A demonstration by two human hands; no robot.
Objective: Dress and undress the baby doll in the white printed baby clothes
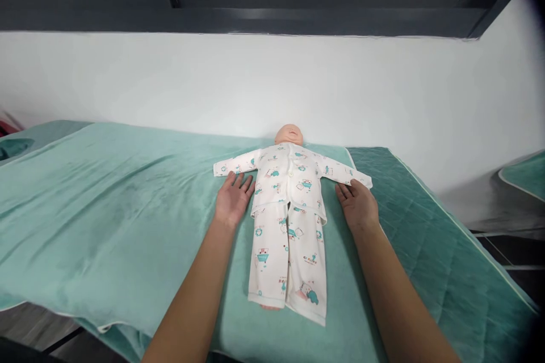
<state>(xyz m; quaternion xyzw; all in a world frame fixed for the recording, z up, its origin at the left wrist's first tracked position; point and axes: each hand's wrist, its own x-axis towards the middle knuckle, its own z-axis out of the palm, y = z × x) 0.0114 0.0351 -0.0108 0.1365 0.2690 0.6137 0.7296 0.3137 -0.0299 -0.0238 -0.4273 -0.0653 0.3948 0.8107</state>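
Note:
A baby doll (289, 134) lies on its back, head toward the wall, dressed in a white printed shirt (281, 176) and matching trousers (268, 255). The shirt's sleeves stretch out to both sides and cover the doll's hands. Most of the feet are hidden by the trouser legs. My left hand (234, 198) is palm up with fingers spread, by the sleeve on the left. On the other side my right hand (357, 204) lies open, its fingertips at the right sleeve near the cuff. Neither hand grips anything.
A light green blanket (106, 210) with wrinkles covers the bed. To the right is a darker quilted pad (434, 249). Behind stands a white wall (170, 79) below a dark window frame (298, 14) with metal bars. Another green-covered surface (525, 176) shows at far right.

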